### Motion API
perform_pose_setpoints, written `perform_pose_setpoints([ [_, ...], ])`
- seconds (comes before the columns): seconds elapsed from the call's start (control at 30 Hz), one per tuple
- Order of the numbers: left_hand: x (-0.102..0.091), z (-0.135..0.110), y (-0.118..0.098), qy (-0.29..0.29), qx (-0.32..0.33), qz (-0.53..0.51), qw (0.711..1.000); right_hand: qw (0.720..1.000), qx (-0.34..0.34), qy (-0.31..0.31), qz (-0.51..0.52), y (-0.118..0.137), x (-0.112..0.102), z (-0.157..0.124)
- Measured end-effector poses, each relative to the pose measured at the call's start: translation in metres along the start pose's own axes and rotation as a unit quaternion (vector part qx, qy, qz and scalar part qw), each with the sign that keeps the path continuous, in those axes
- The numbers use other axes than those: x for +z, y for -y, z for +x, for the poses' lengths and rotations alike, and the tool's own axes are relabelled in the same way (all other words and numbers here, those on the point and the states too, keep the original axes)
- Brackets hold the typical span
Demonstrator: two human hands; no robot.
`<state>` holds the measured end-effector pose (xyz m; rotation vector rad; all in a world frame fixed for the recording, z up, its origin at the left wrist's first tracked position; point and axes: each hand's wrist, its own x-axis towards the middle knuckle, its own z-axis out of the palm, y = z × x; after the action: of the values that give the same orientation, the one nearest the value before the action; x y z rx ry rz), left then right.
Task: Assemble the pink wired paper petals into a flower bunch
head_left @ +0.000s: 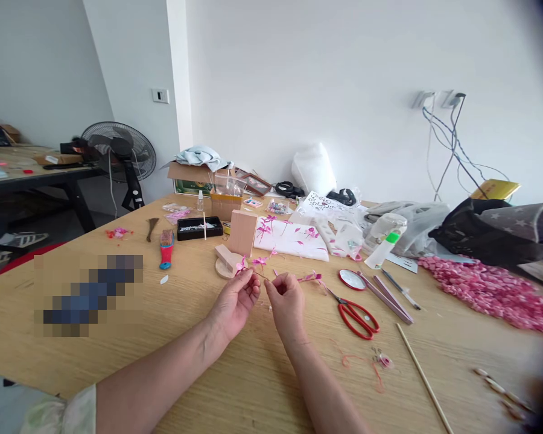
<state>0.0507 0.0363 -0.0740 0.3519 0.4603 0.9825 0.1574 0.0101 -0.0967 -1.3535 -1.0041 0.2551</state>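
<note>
My left hand [236, 301] and my right hand [288, 300] meet over the middle of the wooden table. Each pinches a thin brown stem [259, 275] between thumb and fingertips. Pink flowers [260, 261] show just beyond the fingertips; how they join the stem is too small to tell. Another pink flower sprig [314, 277] lies to the right of my right hand. Behind the hands stand an upright wooden block [243, 234] and a smaller block [226, 259] on a round wooden disc. A white cloth [292, 239] with pink flower pieces lies beside them.
Right of my hands lie red-handled scissors [358, 319], a round mirror [352, 279], tweezers [391, 299], a thread spool [384, 360] and a long stick [423, 377]. A glue bottle [382, 253] stands farther back. A red brush [166, 248] and black tray [200, 228] are left.
</note>
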Motion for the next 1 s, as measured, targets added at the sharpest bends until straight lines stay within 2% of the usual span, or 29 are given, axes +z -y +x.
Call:
perform_pose_setpoints([
  [0.1, 0.000, 0.002, -0.003, -0.011, -0.016, 0.006, 1.000, 0.998, -0.040, 0.021, -0.042, 0.001, 0.000, -0.001],
  [0.2, -0.002, 0.005, -0.009, -0.002, 0.026, 0.067, 0.997, 0.994, -0.050, 0.078, -0.056, 0.005, -0.002, 0.000],
  [0.37, -0.001, 0.007, -0.020, 0.022, 0.082, 0.219, 0.972, 0.986, 0.041, 0.143, 0.073, 0.014, -0.015, 0.006],
  [0.5, 0.001, 0.004, -0.021, 0.054, 0.075, 0.291, 0.952, 0.950, 0.142, 0.244, 0.136, 0.016, -0.020, 0.008],
  [0.57, 0.001, 0.003, -0.020, 0.068, 0.065, 0.312, 0.945, 0.932, 0.171, 0.280, 0.153, 0.015, -0.018, 0.007],
  [0.77, -0.001, 0.004, -0.021, 0.083, 0.064, 0.345, 0.933, 0.917, 0.179, 0.297, 0.199, 0.012, -0.016, 0.007],
  [1.0, -0.007, 0.007, -0.021, 0.102, 0.057, 0.363, 0.924, 0.885, 0.214, 0.328, 0.251, 0.012, -0.017, 0.005],
])
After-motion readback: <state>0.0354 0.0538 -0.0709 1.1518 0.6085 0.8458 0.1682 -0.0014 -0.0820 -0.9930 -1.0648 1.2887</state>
